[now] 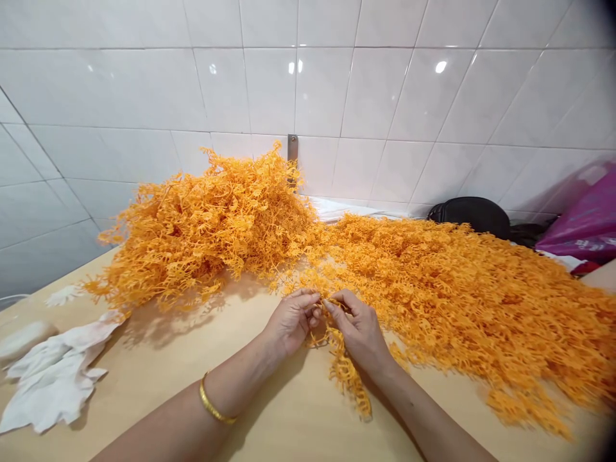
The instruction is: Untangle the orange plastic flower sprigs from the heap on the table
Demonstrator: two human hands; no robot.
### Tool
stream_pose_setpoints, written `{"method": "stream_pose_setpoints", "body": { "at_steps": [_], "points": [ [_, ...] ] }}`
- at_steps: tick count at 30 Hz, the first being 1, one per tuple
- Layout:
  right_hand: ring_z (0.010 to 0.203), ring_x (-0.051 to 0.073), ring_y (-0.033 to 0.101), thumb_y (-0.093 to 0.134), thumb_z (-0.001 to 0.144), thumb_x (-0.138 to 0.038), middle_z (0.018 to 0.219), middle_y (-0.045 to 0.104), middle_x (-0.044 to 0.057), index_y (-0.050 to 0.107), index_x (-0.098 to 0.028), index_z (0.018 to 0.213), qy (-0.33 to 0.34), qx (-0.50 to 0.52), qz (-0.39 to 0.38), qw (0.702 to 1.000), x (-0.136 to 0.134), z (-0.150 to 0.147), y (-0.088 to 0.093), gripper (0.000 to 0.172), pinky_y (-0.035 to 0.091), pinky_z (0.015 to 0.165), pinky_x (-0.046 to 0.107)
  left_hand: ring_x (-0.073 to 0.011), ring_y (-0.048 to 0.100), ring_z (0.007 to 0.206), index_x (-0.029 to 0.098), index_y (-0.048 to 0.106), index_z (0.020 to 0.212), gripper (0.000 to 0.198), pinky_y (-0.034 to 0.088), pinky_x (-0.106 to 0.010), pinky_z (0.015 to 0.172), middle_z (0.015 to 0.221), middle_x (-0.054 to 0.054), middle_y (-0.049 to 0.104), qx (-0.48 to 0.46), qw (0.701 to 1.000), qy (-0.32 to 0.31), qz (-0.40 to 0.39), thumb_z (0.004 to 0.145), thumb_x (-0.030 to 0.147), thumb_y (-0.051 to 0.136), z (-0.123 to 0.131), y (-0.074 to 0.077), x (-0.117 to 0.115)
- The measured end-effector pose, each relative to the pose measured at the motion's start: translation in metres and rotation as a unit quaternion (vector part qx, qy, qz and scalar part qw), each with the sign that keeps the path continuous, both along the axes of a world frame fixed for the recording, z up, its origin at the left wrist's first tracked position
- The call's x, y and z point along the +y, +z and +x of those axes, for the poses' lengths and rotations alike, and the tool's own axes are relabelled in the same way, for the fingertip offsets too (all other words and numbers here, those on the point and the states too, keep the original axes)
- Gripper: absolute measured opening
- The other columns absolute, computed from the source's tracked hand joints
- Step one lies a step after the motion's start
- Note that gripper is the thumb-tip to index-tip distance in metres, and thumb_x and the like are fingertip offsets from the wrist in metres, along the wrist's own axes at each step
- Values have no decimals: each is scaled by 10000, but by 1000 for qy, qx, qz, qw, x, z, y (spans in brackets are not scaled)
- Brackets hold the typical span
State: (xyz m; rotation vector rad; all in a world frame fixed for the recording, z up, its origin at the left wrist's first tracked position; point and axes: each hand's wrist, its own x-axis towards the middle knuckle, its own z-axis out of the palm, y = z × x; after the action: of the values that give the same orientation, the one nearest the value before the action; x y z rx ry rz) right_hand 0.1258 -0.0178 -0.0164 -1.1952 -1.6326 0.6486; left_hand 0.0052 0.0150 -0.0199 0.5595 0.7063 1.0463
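A strand of orange plastic mesh (344, 372) is pinched between the closed fingers (314, 300) of the left hand (291, 321) and the right hand (359, 333), and its lower end hangs below them over the desk (289, 410). A heap of the same mesh (206, 224) is piled ahead and to the left, while a broad spread of mesh (457, 301) lies just beyond the right hand. A gold bangle (216, 401) is worn on the left wrist.

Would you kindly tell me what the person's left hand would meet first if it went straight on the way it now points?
The left hand would first meet the tangled orange strand it pinches, then probably the right hand just beyond, though depth is unclear.
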Motion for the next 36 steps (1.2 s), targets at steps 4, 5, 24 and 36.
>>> {"method": "stream_pose_setpoints", "body": {
  "at_steps": [4,5,24,36],
  "points": [
    [581,108,448,441,790,-287,635,510,-8,518,-182,707,3,-23,13,1000,-1,-2,-1,154,357,540,223,-47,446,402,146,474,676,94,327,-142,368,508,30,480,-37,997,8,-66,687,108,560,0,2,0],
    [555,101,423,440,791,-295,607,480,-19,498,-183,687,-7,-15,6,1000,0,-2,-2,163,343,514,217,-45,447,407,145,468,676,90,343,-141,377,521,25,485,-54,995,12,-78,702,99,540,0,2,0],
    [469,83,405,500,739,-409,534,410,-55,416,-191,607,-41,248,-110,962,11,-3,-16,267,339,448,211,-7,249,322,139,392,599,179,231,-118,336,441,65,351,-99,992,-70,-38,760,155,468,-1,12,3],
    [612,129,533,492,710,-283,702,560,9,564,-204,929,-110,113,-108,982,12,26,5,243,410,534,246,-20,177,289,154,373,591,205,228,-141,338,372,89,295,-90,994,-43,-48,770,204,460,-12,3,10]
  ]
}}
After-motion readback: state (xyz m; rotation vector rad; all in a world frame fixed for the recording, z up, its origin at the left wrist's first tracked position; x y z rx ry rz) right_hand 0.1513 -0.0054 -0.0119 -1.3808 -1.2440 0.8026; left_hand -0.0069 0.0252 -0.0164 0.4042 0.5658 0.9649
